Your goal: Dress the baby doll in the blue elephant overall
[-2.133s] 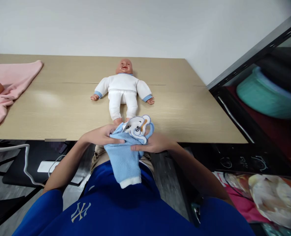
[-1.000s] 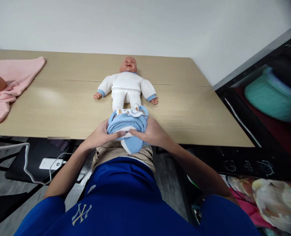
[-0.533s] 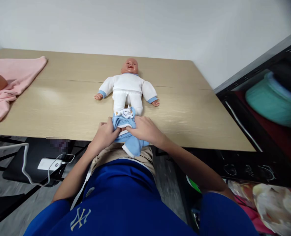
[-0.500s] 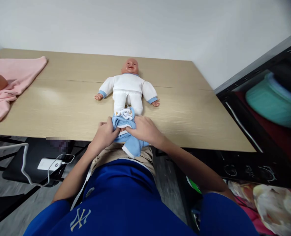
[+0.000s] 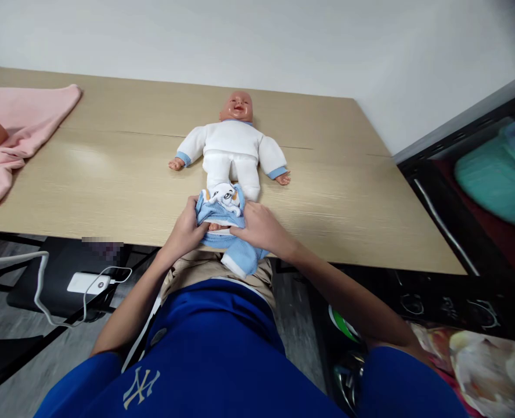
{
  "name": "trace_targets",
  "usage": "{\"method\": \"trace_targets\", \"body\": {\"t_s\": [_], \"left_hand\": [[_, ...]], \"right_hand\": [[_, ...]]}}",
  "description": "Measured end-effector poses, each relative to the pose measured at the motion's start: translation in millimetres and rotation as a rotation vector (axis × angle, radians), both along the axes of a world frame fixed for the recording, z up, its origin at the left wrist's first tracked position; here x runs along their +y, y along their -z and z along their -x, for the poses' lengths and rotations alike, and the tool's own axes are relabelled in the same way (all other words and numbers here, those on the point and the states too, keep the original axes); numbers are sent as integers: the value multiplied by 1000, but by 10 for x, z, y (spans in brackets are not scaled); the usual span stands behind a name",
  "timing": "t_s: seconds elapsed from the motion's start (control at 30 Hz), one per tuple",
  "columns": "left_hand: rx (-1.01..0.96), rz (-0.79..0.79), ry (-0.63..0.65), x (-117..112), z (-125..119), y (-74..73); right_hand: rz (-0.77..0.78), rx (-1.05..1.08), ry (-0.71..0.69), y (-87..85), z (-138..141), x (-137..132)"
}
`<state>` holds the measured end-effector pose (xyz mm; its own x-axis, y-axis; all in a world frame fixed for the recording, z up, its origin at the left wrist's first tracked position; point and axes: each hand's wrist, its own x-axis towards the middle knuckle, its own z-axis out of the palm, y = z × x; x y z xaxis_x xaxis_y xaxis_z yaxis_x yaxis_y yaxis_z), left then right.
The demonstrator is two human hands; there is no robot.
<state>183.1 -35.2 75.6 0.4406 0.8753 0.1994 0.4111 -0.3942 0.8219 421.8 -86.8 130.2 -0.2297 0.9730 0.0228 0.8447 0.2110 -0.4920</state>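
Note:
A baby doll (image 5: pixel 233 139) in a white top with blue cuffs lies on its back, feet toward me. Around its lower legs is a small blue garment (image 5: pixel 224 212) with white trim and a white animal-face print; whether it is trousers or a top I cannot tell. My left hand (image 5: pixel 185 229) pinches the garment's left edge, and my right hand (image 5: pixel 263 229) grips its right edge. Between my thumbs, the doll's toes show at the white-trimmed opening. Part of the garment hangs over the table's front edge below my right hand.
The wooden table (image 5: pixel 122 191) meets a white wall behind. At the left lies a pink cloth (image 5: pixel 26 133) with a flesh-coloured rounded object on it. A white power bank (image 5: pixel 88 283) with a cable rests on a black seat below. At right, a black shelf holds a teal basin (image 5: pixel 499 174).
The garment's printed part is now spread wider and flatter, so the face print shows more fully. The doll's toes show more clearly. The view has shifted slightly.

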Motion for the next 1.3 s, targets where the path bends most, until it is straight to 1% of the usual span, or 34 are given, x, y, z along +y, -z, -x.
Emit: {"method": "trace_targets", "body": {"t_s": [0.07,0.13,0.23,0.3,0.37,0.47,0.53,0.6,0.7,0.77,0.83,0.9,0.97,1.07,1.17,1.2,1.23,1.3], "left_hand": [[-63,10,-1,33,27,1],[-76,2,20,87,52,-21],[-78,34,92,225,94,-98],[-92,84,177,357,123,-179],[-98,135,282,510,139,-276],[-85,218,414,754,128,-414],[-80,296,492,909,103,-473],[-88,365,550,1045,81,-496],[-119,382,546,1184,77,-476],[-128,352,511,1223,94,-454],[-117,329,476,1233,118,-445],[-99,320,448,1238,139,-457],[-55,303,436,1254,155,-491],[63,203,387,1291,151,-587],[128,-29,256,1280,45,-748],[141,-112,239,1262,-27,-815],[157,-180,252,1241,-119,-884],[205,-234,373,1206,-349,-1020]], "right_hand": [[-54,109,14,95,-58,31],[-140,194,9,175,-103,63],[-254,224,-17,232,-175,146],[-284,214,-48,223,-245,243],[-252,210,-87,186,-337,378],[-122,256,-160,92,-485,613],[-33,300,-205,15,-565,744],[22,315,-225,-60,-619,821],[52,326,-229,-116,-669,826],[67,426,-218,-86,-709,789],[103,598,-190,-3,-769,757],[164,775,-159,98,-853,744],[235,870,-144,169,-958,745],[336,855,-143,169,-1127,751],[416,755,-145,95,-1245,756],[438,730,-166,76,-1262,761],[456,717,-195,66,-1270,767],[474,726,-254,75,-1266,782]]}}
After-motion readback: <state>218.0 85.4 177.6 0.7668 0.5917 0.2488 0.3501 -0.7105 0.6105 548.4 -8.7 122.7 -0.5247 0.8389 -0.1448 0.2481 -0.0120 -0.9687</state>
